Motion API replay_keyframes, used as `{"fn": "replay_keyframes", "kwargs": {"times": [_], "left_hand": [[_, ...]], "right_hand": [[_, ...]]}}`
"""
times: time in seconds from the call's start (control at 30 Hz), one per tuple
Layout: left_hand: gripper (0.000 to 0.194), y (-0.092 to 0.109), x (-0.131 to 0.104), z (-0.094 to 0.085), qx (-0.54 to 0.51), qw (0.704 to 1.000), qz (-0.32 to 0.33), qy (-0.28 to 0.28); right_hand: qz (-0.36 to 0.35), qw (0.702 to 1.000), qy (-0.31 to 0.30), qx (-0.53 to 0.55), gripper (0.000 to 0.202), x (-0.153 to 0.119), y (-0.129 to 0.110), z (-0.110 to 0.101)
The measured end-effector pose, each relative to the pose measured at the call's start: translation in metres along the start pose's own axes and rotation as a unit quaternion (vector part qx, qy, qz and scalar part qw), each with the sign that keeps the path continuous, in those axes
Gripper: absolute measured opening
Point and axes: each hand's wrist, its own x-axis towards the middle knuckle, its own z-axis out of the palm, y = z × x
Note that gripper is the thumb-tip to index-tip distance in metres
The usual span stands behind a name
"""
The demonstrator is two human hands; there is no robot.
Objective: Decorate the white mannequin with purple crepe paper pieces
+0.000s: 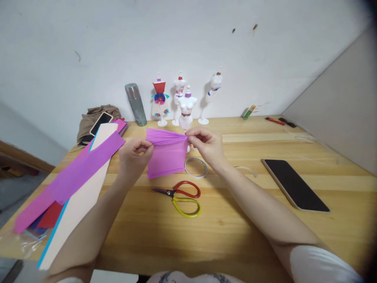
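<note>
A rectangle of purple crepe paper (167, 157) hangs between my two hands above the table, its upper part gathered into folds. My left hand (134, 157) pinches its left side below the top corner. At the upper right, where the folds bunch together, the fingertips of my right hand (207, 145) are closed on it. Just below lie scissors (169, 193) with one red and one yellow handle, blades pointing left. A roll of tape (196, 168) rests under my right hand. Behind the paper stands a small white mannequin (187, 106) with purple at its neck, its base partly hidden.
More mannequins stand at the wall, one in a red top (159, 87). A metal flask (135, 104) is left of them. Long paper strips (79, 169) cover the table's left side. A tablet-like device (294, 184) lies right, a glue stick (249, 112) farther back.
</note>
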Motion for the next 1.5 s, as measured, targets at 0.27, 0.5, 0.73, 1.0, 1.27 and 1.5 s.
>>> {"fn": "replay_keyframes", "kwargs": {"times": [0.27, 0.5, 0.73, 1.0, 1.27, 1.5], "left_hand": [[0.011, -0.003, -0.001, 0.0, -0.01, 1.0, 0.0, -0.001], [0.013, -0.008, -0.001, 0.0, 0.007, 0.997, 0.077, 0.008], [0.017, -0.01, -0.001, -0.003, 0.085, 0.988, 0.131, -0.001], [0.018, -0.011, -0.001, -0.002, 0.128, 0.98, 0.154, -0.004], [0.018, -0.005, 0.0, -0.002, 0.105, 0.989, 0.103, 0.0], [0.008, 0.001, -0.003, -0.001, -0.017, 0.998, -0.054, -0.012]], "right_hand": [[0.0, 1.0, 0.006, 0.004, 0.005, 0.0, -0.001, 0.0], [0.0, 1.0, 0.005, 0.0, 0.005, 0.0, -0.001, 0.0], [0.009, 1.0, 0.006, -0.006, 0.007, 0.0, -0.003, 0.001], [-0.005, 1.0, 0.007, -0.017, 0.006, -0.001, -0.002, 0.0], [-0.006, 1.0, 0.013, -0.023, 0.005, 0.001, -0.001, -0.001], [-0.017, 1.0, 0.013, -0.016, 0.006, 0.001, 0.001, -0.001]]}}
